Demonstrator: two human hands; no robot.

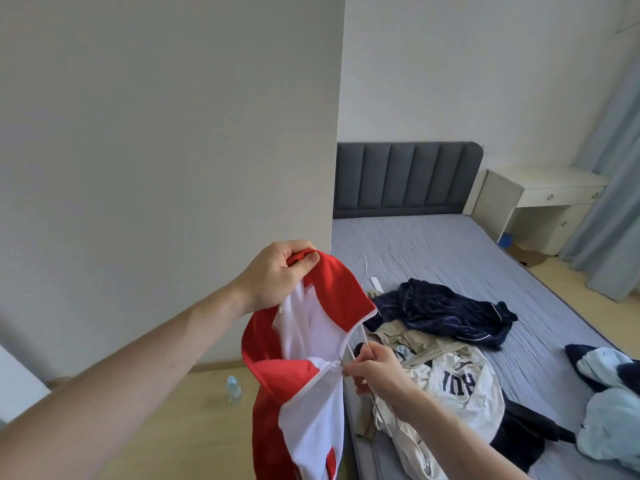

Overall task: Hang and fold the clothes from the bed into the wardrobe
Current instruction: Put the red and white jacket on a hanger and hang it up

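Observation:
My left hand [282,271] grips the collar of a red and white jacket [304,375] and holds it up in front of the bed's near left corner. My right hand [375,370] pinches a thin white hanger [362,306] beside the jacket's zipper; the hanger's hook rises behind the red collar. On the bed [450,251] lie a dark navy garment [446,310], a cream jersey with dark letters [460,386], a beige garment [398,336] and a light blue garment [613,420].
A large white panel [173,133] fills the left of the view. A grey headboard [405,178] stands at the bed's far end, a white desk [540,199] and blue curtain [616,168] to its right. A water bottle [233,388] stands on the wooden floor.

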